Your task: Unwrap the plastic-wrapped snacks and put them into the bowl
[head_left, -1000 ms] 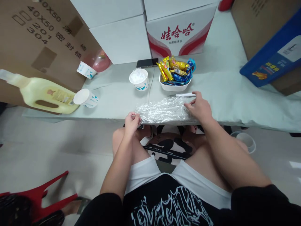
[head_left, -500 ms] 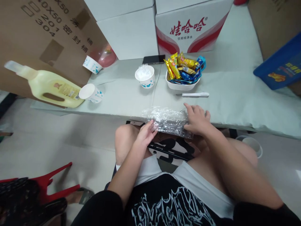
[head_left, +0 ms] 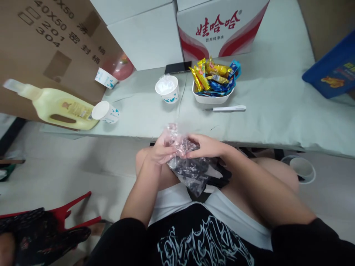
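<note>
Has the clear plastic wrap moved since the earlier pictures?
Yes. The plastic wrap has come off the table toward the person, now bunched between the left hand and right hand, farther from the pen.

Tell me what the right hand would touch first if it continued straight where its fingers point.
The right hand points left into the crumpled plastic film, which it grips; directly behind that is probably the left hand.

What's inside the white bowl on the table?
Wrapped snacks, mostly yellow and blue packets, piled above the rim of the white bowl. The pile covers the bowl's bottom, so anything beneath it cannot be seen.
</note>
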Available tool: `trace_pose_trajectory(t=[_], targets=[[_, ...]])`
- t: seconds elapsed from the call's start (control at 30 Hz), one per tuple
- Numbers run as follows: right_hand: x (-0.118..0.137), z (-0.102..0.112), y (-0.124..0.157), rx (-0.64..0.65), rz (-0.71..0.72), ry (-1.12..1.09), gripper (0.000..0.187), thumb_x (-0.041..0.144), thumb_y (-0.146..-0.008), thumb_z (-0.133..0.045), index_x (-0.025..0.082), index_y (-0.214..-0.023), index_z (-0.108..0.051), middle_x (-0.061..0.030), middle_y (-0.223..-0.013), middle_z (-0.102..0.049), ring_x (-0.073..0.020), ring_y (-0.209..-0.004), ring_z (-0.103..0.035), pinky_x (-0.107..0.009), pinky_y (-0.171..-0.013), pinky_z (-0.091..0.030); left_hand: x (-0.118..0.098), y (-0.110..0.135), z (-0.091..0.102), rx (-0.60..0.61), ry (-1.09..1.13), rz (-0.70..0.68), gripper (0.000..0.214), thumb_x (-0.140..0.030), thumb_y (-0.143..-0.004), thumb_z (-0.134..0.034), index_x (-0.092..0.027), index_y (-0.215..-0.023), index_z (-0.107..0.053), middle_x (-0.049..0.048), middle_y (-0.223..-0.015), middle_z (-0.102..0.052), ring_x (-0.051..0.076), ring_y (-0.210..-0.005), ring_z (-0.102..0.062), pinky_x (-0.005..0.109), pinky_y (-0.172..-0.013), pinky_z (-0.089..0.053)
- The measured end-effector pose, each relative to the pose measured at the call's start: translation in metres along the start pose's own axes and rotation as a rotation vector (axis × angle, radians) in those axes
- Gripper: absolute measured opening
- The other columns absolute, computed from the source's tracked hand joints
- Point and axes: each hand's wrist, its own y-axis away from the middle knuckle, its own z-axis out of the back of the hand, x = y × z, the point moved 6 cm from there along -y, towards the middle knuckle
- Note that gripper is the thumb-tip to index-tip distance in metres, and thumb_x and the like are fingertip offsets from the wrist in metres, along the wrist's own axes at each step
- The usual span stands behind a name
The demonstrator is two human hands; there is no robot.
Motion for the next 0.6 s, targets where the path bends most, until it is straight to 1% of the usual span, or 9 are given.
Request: trace_pose_trajectory(t=[0.07,0.1,0.17,0.23,0.3,0.37,0.47,0.53,0.6], targets=[[0.002,-0.011,-0.002,0.107,-0.025,-0.105,0.027,0.044,-0.08,-0.066,0.02,-0.093,-0.066,-0.0052,-0.091,-0.071,-0.0203,-0.081,-0.068,-0.037,-0.075,-0.058,-0.013,-0.011,0.004,-0.02,-0.05,-0.05,0.096,-0.031,-0.043,-0.098,-0.033,-0.126,-0.05,-0.0064,-0.07,-0.058,0.016,-0.054,-0.064,0.032,-0.055,-0.058],[0.002,-0.012,-0.001,0.095,-0.046,-0.135,0.02,0.041,-0.083,-0.062,0.021,-0.086,-0.064,-0.0025,-0.082,-0.069,-0.0172,-0.071,-0.065,-0.034,-0.068,-0.056,-0.019,-0.017,0.009,-0.066,-0.057,-0.089,0.099,-0.031,-0.045,-0.098,-0.035,-0.13,-0.047,-0.0054,-0.075,-0.061,0.017,-0.06,-0.066,0.032,-0.059,-0.059],[-0.001,-0.003,0.0,-0.051,-0.092,-0.17,0.013,0.035,-0.084,-0.059,0.022,-0.081,-0.058,0.0002,-0.074,-0.064,-0.0144,-0.061,-0.059,-0.03,-0.058,-0.051,-0.023,-0.026,0.021,-0.179,-0.009,-0.16,0.094,-0.037,-0.052,-0.095,-0.035,-0.133,-0.046,-0.0014,-0.087,-0.068,0.02,-0.077,-0.072,0.033,-0.071,-0.061],[-0.007,0.01,0.004,-0.248,-0.145,-0.162,0.008,0.029,-0.082,-0.058,0.023,-0.082,-0.053,0.0008,-0.072,-0.063,-0.0145,-0.058,-0.058,-0.03,-0.055,-0.049,-0.013,-0.033,0.026,-0.213,0.086,-0.13,0.077,-0.053,-0.06,-0.089,-0.029,-0.124,-0.054,0.0053,-0.099,-0.072,0.023,-0.093,-0.074,0.034,-0.078,-0.061],[-0.014,0.022,0.009,-0.396,-0.206,-0.096,0.009,0.027,-0.08,-0.059,0.023,-0.082,-0.051,0.0011,-0.071,-0.061,-0.0152,-0.055,-0.057,-0.031,-0.055,-0.048,0.009,-0.038,0.021,-0.149,0.122,0.004,0.069,-0.061,-0.059,-0.087,-0.021,-0.11,-0.063,0.0112,-0.102,-0.074,0.025,-0.094,-0.074,0.035,-0.077,-0.061],[-0.02,0.03,0.011,-0.46,-0.255,-0.033,0.01,0.026,-0.079,-0.06,0.023,-0.082,-0.052,0.0006,-0.073,-0.061,-0.0151,-0.054,-0.057,-0.032,-0.056,-0.047,0.03,-0.04,0.017,-0.106,0.059,0.105,0.06,-0.052,-0.056,-0.092,-0.016,-0.097,-0.067,0.0116,-0.093,-0.076,0.023,-0.082,-0.075,0.033,-0.073,-0.061],[-0.023,0.037,0.013,-0.518,-0.251,-0.088,0.012,0.025,-0.077,-0.06,0.022,-0.088,-0.056,-0.0027,-0.09,-0.066,-0.0143,-0.058,-0.059,-0.03,-0.056,-0.047,0.038,-0.046,0.022,-0.179,-0.093,0.049,0.045,-0.037,-0.059,-0.092,-0.015,-0.088,-0.065,0.0044,-0.073,-0.074,0.015,-0.063,-0.071,0.025,-0.063,-0.057],[-0.024,0.041,0.014,-0.587,-0.226,-0.183,0.023,0.019,-0.075,-0.057,0.023,-0.098,-0.058,-0.0039,-0.101,-0.068,-0.013,-0.059,-0.059,-0.029,-0.055,-0.047,0.034,-0.05,0.027,-0.202,-0.168,-0.02,0.045,-0.04,-0.063,-0.089,-0.016,-0.09,-0.062,0.0013,-0.066,-0.072,0.014,-0.058,-0.069,0.022,-0.058,-0.054],[-0.024,0.045,0.015,-0.64,-0.194,-0.253,0.04,0.013,-0.073,-0.053,0.025,-0.111,-0.058,-0.0038,-0.106,-0.068,-0.0115,-0.056,-0.057,-0.03,-0.056,-0.047,0.027,-0.053,0.029,-0.155,-0.21,-0.038,0.052,-0.044,-0.066,-0.087,-0.018,-0.101,-0.06,-0.0004,-0.064,-0.072,0.016,-0.055,-0.069,0.023,-0.055,-0.054]])
